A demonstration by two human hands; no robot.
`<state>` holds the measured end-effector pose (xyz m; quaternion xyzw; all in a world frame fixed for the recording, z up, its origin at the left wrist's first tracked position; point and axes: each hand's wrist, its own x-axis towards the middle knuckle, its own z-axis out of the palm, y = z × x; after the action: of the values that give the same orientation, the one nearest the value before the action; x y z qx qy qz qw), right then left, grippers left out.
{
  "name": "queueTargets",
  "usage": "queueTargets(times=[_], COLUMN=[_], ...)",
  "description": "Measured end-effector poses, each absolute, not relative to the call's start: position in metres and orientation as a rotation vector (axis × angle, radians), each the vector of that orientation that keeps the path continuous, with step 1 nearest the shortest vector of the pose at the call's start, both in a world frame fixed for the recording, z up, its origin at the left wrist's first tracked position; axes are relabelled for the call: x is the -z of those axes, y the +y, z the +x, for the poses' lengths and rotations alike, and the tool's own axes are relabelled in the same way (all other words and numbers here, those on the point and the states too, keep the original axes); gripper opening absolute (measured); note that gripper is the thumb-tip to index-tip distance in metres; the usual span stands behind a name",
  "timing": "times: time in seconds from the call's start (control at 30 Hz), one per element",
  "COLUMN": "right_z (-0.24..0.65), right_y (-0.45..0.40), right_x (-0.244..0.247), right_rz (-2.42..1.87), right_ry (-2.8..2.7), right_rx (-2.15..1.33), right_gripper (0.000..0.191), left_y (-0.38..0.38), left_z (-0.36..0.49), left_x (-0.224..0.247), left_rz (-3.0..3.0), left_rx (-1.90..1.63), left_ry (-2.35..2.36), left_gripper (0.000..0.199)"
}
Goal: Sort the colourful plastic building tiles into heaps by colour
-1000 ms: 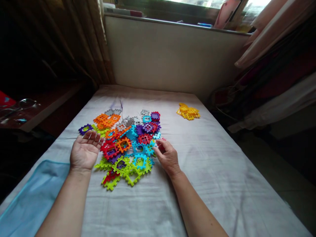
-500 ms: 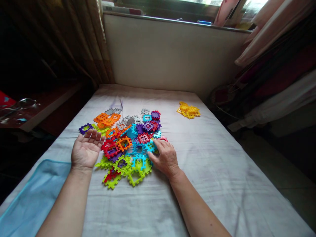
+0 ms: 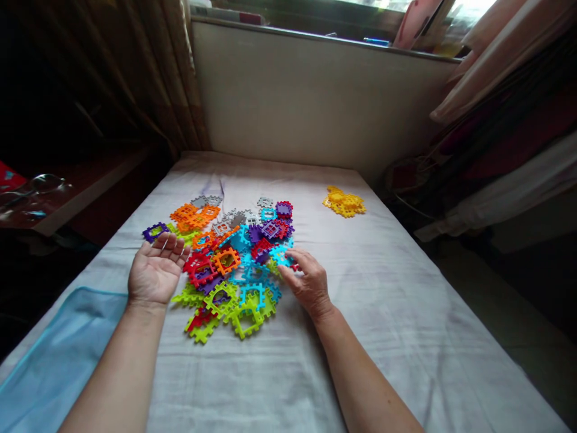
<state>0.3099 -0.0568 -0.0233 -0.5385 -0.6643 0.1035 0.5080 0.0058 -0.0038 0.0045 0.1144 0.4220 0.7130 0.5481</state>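
Observation:
A heap of notched plastic building pieces, many with window-like cutouts, lies on the bedsheet between my hands. My right hand is at the heap's right side, its thumb and fingers pinched on a light-blue piece. My left hand rests palm up at the heap's left edge, fingers spread and slightly curled, holding nothing. Near it are a purple piece, a red piece and an orange piece. Lime-green pieces form the near side of the heap; grey ones lie at the back.
A separate small pile of yellow pieces lies at the back right of the bedsheet. A light-blue cloth covers the front left. Behind stands a pale wall under a window ledge. Hanging clothes are at the right.
My right hand has drawn slightly to the right, with the light-blue piece lifted and shifted at its fingertips. A red window piece beside it has been disturbed. My left hand stays nearly still.

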Motion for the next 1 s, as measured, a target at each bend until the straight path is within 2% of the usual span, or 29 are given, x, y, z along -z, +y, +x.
queueTargets(times=[0.07,0.33,0.47,0.6,0.87,1.0], right_z=[0.31,0.31,0.317,0.328,0.331,0.33], right_y=[-0.056,-0.051,-0.049,-0.048,-0.046,-0.045], right_x=[0.021,0.028,0.027,0.023,0.023,0.032], right_rz=[-1.287,-1.33,-1.356,-1.373,-1.418,-1.48], right_ry=[-1.57,-1.299,-1.145,-1.409,-1.584,-1.739], right_rx=[-0.282,-0.494,-0.412,-0.187,-0.092,-0.122], right_gripper=[0.019,0.025,0.032,0.024,0.023,0.037], left_y=[-0.004,-0.004,-0.004,-0.004,-0.003,-0.003], left_z=[0.007,0.009,0.008,0.01,0.008,0.009], left_x=[-0.007,-0.01,-0.009,-0.011,-0.008,-0.007], left_rz=[0.235,0.199,0.199,0.191,0.208,0.213], left_rx=[-1.695,-1.709,-1.711,-1.706,-1.707,-1.707], left_ry=[0.991,0.965,0.961,0.961,0.949,0.96], left_gripper=[0.03,0.032,0.033,0.035,0.034,0.032])
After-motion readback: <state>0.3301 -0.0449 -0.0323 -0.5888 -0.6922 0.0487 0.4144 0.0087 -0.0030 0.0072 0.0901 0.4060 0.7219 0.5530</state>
